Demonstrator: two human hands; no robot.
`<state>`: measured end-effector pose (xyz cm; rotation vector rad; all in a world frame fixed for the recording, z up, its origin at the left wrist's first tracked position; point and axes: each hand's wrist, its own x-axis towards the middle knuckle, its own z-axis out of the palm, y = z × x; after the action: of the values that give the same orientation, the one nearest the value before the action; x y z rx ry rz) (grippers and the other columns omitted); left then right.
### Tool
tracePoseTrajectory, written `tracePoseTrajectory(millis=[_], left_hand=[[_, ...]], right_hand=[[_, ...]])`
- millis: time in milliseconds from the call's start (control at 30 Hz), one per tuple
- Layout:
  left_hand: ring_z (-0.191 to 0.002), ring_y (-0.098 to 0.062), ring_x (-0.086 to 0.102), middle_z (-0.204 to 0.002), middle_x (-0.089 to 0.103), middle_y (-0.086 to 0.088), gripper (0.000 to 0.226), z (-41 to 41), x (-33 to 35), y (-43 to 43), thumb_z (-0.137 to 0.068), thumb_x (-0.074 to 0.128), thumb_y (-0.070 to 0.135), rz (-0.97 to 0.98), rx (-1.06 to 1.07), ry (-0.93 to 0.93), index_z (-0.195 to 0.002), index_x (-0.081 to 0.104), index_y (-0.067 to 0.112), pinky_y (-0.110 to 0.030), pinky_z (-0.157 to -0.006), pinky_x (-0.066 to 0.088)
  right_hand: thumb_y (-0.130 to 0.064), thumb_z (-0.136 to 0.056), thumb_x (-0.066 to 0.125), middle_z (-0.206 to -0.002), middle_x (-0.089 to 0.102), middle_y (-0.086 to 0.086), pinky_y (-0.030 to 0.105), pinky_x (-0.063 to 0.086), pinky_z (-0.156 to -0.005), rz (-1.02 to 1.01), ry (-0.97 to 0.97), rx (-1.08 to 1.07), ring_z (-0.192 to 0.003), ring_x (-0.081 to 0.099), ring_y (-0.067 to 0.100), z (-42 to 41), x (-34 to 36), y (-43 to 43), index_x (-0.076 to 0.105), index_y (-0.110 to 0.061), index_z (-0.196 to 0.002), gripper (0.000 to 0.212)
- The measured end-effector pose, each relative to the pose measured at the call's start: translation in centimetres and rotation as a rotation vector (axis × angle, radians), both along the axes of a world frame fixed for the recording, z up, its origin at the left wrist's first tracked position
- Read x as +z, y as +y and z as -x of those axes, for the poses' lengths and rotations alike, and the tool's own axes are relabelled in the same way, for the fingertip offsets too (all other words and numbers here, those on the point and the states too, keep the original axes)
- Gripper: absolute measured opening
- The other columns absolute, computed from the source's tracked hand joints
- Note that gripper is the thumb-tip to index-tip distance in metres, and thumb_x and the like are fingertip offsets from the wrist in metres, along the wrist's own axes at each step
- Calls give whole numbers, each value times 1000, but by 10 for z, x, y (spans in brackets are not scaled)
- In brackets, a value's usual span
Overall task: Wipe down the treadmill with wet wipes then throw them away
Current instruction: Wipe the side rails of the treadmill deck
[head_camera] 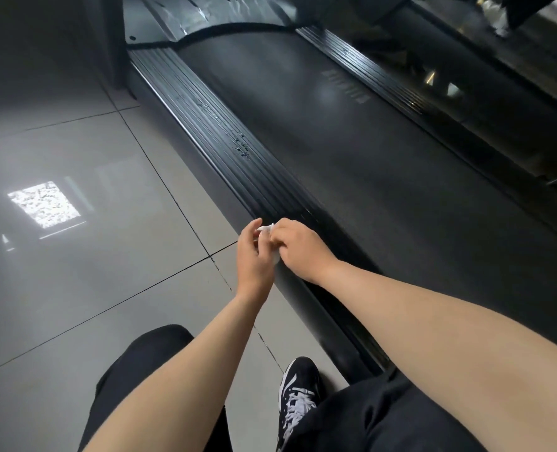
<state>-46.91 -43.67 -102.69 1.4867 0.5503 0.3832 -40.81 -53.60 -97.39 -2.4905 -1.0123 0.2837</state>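
Both hands pinch a wet wipe point(265, 230) over the treadmill's point(368, 151) side edge.

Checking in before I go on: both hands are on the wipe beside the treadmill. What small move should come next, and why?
Probably lower the wipe onto the side rail just below and stroke along it. The left hand and right hand hold it bunched above the rail, and wet streaks show only farther up.

belt point(352, 151): matt rubber | side rail point(238, 158): ribbed, glossy | floor point(75, 272): glossy tile
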Motion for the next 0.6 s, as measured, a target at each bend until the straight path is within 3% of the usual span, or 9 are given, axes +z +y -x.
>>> tracePoseTrajectory(millis=[67, 167, 233, 333, 433, 600], left_hand=[[-114, -8, 58, -125, 59, 2, 28, -5, -5, -1, -105, 50, 27, 25, 22, 19, -133, 53, 26, -25, -96, 50], [-98, -11, 61, -110, 60, 1, 15, -7, -11, -8, -103, 54, 26, 30, 64, 33, -118, 54, 24, -22, -83, 51], [-91, -9, 59, -101, 59, 4, 9, -2, -12, -17, -104, 53, 26, -9, 99, 52, -113, 51, 24, -14, -75, 46], [-98, -14, 55, -103, 58, 5, 9, 6, -25, -30, -104, 50, 22, -101, 144, 144, -110, 49, 29, -25, -79, 45], [-93, -11, 59, -101, 62, 7, 9, 15, -38, -36, -102, 51, 20, -52, 138, 229, -105, 55, 27, -29, -75, 45], [-87, -7, 63, -92, 69, 11, 16, 3, -28, -21, -103, 51, 26, 26, 229, 214, -99, 65, 30, -22, -71, 45]], right_hand=[[-8, -93, 56, -113, 44, -4, 46, 54, -76, -105, 25, -90, -88, 57, 20, -1, 5, -1, 51, -20, -97, 14], [-13, -90, 61, -119, 43, -5, 41, 55, -86, -234, 101, -195, -100, 56, 12, -5, 2, 0, 53, -22, -112, 26], [-11, -89, 59, -121, 49, -2, 40, 50, -93, -233, 101, -237, -108, 53, 15, -8, -2, -1, 59, -18, -115, 27], [-12, -93, 55, -125, 53, 0, 36, 44, -101, -156, 58, -238, -117, 47, 17, -8, -12, -2, 63, -14, -117, 26], [-18, -97, 52, -123, 57, 1, 35, 41, -103, -117, -28, -215, -119, 45, 17, -5, -21, 2, 64, -12, -116, 23], [-18, -99, 48, -124, 57, 2, 38, 38, -106, -117, -91, -235, -121, 46, 19, -12, -31, 7, 63, -14, -120, 25]])
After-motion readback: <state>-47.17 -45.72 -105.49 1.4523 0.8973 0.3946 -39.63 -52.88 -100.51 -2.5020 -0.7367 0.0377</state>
